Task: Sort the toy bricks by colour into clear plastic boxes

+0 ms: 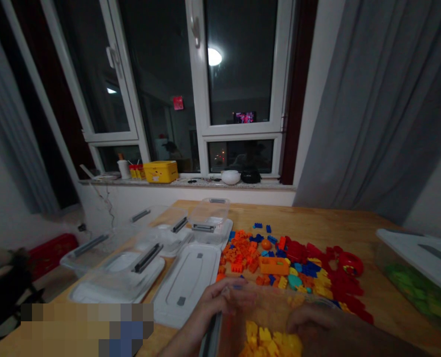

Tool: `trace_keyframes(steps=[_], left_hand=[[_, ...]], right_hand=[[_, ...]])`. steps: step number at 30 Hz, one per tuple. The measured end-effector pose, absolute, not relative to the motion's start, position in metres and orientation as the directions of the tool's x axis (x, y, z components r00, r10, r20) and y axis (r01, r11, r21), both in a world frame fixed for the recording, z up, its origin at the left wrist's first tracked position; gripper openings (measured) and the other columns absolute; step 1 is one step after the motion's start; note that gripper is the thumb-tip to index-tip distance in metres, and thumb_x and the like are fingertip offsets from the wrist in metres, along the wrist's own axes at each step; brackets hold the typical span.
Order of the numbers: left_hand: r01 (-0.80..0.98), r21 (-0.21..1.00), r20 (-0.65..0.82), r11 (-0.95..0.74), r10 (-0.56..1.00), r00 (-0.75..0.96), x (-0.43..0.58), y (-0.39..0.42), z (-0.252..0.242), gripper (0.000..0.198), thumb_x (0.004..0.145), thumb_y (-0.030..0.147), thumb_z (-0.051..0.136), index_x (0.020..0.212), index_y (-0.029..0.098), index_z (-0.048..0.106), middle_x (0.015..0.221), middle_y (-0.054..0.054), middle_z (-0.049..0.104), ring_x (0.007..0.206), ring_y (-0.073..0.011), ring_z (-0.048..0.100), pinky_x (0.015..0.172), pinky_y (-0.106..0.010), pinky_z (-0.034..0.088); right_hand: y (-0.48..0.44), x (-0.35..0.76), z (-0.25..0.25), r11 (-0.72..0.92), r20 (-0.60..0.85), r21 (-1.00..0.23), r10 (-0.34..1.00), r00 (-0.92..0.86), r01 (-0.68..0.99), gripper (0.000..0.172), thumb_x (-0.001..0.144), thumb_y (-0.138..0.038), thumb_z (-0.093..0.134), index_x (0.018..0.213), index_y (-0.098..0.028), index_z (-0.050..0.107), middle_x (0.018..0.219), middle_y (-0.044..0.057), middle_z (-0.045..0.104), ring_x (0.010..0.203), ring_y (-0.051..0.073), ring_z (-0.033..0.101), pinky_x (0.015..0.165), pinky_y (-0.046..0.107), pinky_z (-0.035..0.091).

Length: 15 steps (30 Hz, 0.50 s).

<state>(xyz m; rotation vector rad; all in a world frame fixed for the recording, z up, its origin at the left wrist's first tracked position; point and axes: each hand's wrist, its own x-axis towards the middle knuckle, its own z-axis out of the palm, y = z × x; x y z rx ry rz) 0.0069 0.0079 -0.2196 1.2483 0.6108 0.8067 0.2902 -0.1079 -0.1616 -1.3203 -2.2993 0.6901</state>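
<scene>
Two bare hands grip a clear plastic bin (257,312) at the near edge of a wooden surface (339,223), the left hand (223,297) curled over its left rim beside a dark latch (210,337) and the right hand (309,317) over its right rim, the two well apart on opposite sides. Yellow toy bricks (265,337) lie heaped inside the bin. Just beyond it, a loose spread of plastic building bricks (242,258) covers the middle of the surface, orange to the left, red along the right, blue and yellow mixed between, with an orange slab (274,266) among them. To the left lie a white lid (186,282) and several clear plastic boxes (116,277) with dark latches. At the right edge sits a white-lidded bin of green bricks (417,282). Farther off, a yellow box (160,171), a white cup (124,168), a white bowl (230,177) and a black pot (250,175) stand on a stone windowsill (201,182) beneath a dark window (238,69) reflecting a round ceiling light. A red crate (51,255) sits low at left, and a grey curtain (372,99) hangs at right.
</scene>
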Motion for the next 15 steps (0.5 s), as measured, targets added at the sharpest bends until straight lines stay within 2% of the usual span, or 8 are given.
trace_keyframes(steps=[2,4,6,9,12,14,15], left_hand=[[-0.185,0.977,0.025,0.104,0.808,0.589,0.007,0.007,-0.219,0.062,0.056,0.016,0.061,0.113,0.026,0.083,0.119,-0.002,0.081,0.122,-0.0343,0.064,0.114,-0.047,0.037],[-0.173,0.979,0.009,0.109,0.822,0.570,0.007,0.005,-0.220,0.064,0.057,0.017,0.060,0.116,0.025,0.082,0.123,-0.003,0.079,0.126,-0.0348,0.062,0.116,-0.048,0.035],[-0.171,0.977,-0.008,0.125,0.830,0.558,0.006,0.004,-0.221,0.063,0.057,0.016,0.060,0.116,0.026,0.082,0.124,-0.003,0.079,0.129,-0.0345,0.060,0.118,-0.047,0.034],[-0.172,0.975,-0.020,0.139,0.831,0.556,0.006,0.004,-0.224,0.063,0.055,0.015,0.061,0.113,0.026,0.083,0.121,-0.003,0.080,0.127,-0.0344,0.061,0.117,-0.046,0.035],[-0.159,0.981,-0.006,0.115,0.830,0.558,0.005,0.006,-0.227,0.062,0.055,0.014,0.061,0.112,0.027,0.083,0.119,-0.002,0.080,0.126,-0.0337,0.062,0.116,-0.045,0.035],[-0.166,0.981,0.011,0.099,0.828,0.560,0.005,0.008,-0.227,0.063,0.054,0.013,0.060,0.110,0.028,0.084,0.120,-0.001,0.080,0.124,-0.0335,0.063,0.114,-0.045,0.036],[-0.172,0.980,0.017,0.096,0.829,0.559,0.005,0.010,-0.228,0.063,0.053,0.013,0.060,0.109,0.028,0.084,0.120,0.000,0.080,0.124,-0.0338,0.063,0.113,-0.045,0.037]], right_hand=[[-0.103,0.296,-0.149,0.422,0.094,-0.582,0.884,-0.458,0.695,0.024,0.097,-0.040,0.060,0.102,-0.032,0.081,0.128,0.004,0.079,0.123,0.026,0.071,0.107,0.037,0.058],[-0.091,0.308,-0.143,0.375,0.127,-0.564,0.920,-0.372,0.736,0.031,0.103,-0.042,0.051,0.111,-0.032,0.079,0.135,0.006,0.075,0.131,0.026,0.066,0.113,0.043,0.053],[-0.073,0.325,-0.148,0.300,0.255,-0.524,0.948,-0.189,0.798,0.032,0.100,-0.046,0.055,0.120,-0.032,0.076,0.141,0.008,0.072,0.134,0.029,0.063,0.118,0.049,0.049],[-0.041,0.359,-0.172,0.274,0.357,-0.465,0.928,-0.105,0.842,0.032,0.099,-0.043,0.054,0.116,-0.027,0.076,0.134,0.010,0.076,0.127,0.029,0.068,0.114,0.050,0.053],[-0.014,0.394,-0.209,0.190,0.407,-0.357,0.913,-0.031,0.914,0.040,0.099,-0.035,0.046,0.125,-0.021,0.073,0.136,0.015,0.075,0.126,0.030,0.070,0.113,0.050,0.055],[-0.001,0.411,-0.233,0.124,0.402,-0.264,0.916,-0.008,0.956,0.046,0.098,-0.031,0.042,0.131,-0.016,0.071,0.141,0.018,0.073,0.130,0.032,0.068,0.117,0.052,0.051],[0.004,0.417,-0.243,0.103,0.394,-0.257,0.919,0.007,0.961,0.048,0.098,-0.031,0.042,0.133,-0.014,0.070,0.143,0.020,0.072,0.132,0.034,0.067,0.117,0.054,0.051]])
